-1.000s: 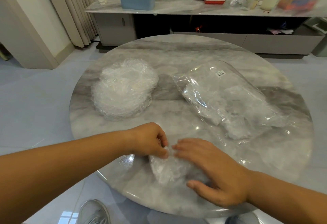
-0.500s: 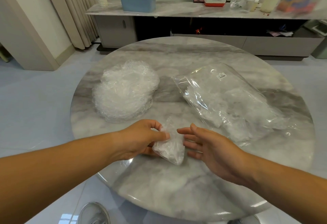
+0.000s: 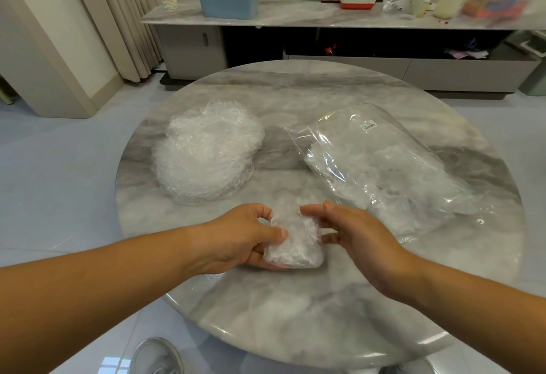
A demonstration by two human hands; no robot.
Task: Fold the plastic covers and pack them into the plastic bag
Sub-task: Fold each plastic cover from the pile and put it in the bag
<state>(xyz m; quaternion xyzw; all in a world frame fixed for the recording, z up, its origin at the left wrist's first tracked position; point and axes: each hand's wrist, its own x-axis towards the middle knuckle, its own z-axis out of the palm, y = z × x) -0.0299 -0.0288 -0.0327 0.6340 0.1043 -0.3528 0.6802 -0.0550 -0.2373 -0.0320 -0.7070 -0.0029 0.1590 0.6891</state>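
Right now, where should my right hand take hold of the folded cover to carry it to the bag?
Probably pinch the folded cover by its free right edge, coming from the right. The left hand grips its left side, thumb on top, fingers underneath, so that edge is bare, and the open right hand sits beside it. The plastic bag lies farther right.

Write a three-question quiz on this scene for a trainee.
1. True or false: the plastic bag already holds some covers.
2. What does the left hand grip? A folded cover; B plastic bag; C nothing.
3. Fill in: seen from the camera, the pile of unfolded covers lies ___ of the bag.
Key: 1 true; 2 A; 3 left.
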